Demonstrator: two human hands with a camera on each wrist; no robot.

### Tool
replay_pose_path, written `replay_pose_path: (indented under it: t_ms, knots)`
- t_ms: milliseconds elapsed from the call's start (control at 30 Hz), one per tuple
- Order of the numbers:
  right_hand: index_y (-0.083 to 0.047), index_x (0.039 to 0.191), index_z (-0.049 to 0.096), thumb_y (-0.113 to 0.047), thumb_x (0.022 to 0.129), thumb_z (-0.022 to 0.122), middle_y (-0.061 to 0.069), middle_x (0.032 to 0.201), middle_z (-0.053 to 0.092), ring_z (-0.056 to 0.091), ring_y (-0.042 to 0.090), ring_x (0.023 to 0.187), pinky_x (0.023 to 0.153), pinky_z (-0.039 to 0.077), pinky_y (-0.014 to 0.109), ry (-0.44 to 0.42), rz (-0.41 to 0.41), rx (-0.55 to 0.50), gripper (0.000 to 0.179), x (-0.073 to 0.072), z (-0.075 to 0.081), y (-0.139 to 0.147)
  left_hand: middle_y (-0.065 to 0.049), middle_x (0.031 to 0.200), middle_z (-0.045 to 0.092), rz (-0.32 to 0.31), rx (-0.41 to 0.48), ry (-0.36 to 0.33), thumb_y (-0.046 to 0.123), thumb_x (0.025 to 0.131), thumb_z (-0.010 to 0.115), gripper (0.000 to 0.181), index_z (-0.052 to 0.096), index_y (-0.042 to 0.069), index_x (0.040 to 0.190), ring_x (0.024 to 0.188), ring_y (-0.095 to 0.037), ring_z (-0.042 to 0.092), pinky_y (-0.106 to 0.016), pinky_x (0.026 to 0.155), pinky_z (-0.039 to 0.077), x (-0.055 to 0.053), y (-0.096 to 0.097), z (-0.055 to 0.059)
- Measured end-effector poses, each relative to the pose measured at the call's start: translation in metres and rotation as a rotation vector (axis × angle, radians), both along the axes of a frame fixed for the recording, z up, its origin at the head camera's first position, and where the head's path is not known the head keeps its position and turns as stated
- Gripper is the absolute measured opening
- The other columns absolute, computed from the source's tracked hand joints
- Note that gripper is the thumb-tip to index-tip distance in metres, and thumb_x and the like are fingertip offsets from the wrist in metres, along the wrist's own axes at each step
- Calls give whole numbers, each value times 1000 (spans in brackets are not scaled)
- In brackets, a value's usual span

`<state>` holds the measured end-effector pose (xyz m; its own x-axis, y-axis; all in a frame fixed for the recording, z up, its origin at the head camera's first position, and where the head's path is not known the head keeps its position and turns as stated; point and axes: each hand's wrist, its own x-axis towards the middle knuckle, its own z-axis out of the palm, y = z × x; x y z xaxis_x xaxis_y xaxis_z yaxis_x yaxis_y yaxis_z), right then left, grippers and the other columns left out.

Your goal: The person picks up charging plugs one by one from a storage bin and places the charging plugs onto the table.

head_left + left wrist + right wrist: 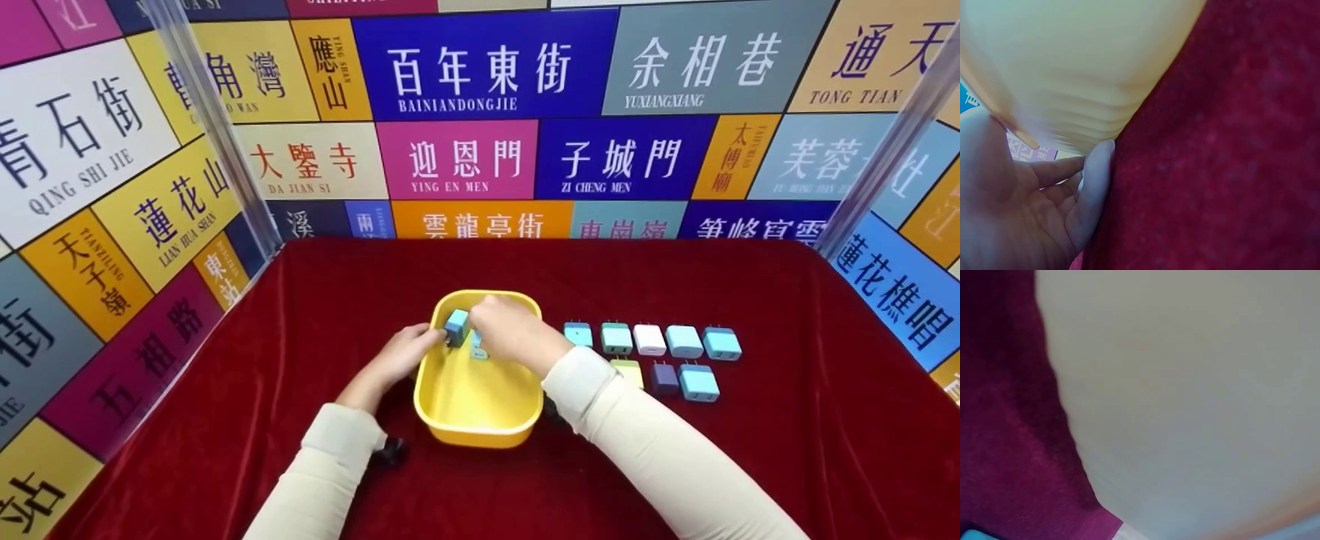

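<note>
A yellow plastic tub (480,436) stands on the red cloth. At its left side my left hand (405,352) holds the rim; in the left wrist view, fingers (1098,174) lie along the tub's ribbed outer wall. My right hand (510,330) reaches down into the far part of the tub, its fingertips mostly hidden. Close by its fingers are a blue plug charger (456,327), tilted near the left wall, and a light blue charger (478,346) just under the hand. I cannot tell whether the right hand grips either one. The right wrist view shows mostly the tub's outer wall (1185,394).
Right of the tub, several chargers lie in two rows, among them a white one (649,340), a dark blue one (664,379) and a yellow one (628,373). Walls with coloured street-name panels (480,67) and clear posts (885,135) border the red cloth (337,277).
</note>
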<state>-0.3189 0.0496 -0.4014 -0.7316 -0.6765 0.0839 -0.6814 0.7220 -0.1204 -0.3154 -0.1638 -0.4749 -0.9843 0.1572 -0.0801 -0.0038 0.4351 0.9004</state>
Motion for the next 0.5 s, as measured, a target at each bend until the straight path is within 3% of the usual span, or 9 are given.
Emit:
replay_pose_path:
  t_ms: [133,267,500]
  knots:
    - [0,105,78,6,91,76,8,86,70,53,20,74,70,52,32,-27,-13,-26,16,4,-1,4,-11,104,76,-1,-6,5,40,102,56,47,70,2,126,84,-20,73,-33,74,61,0,0,0]
    - [0,104,79,4,90,80,10,89,73,55,20,74,69,52,34,-38,-6,-15,15,8,1,8,-12,105,76,0,15,-3,38,102,57,47,70,1,128,86,-20,73,-34,76,61,1,1,1]
    - [1,110,79,-1,89,83,13,107,76,69,24,93,84,61,36,-78,9,37,21,17,4,13,-13,108,75,7,32,-7,37,103,57,47,69,0,129,88,-20,73,-33,78,61,2,1,0]
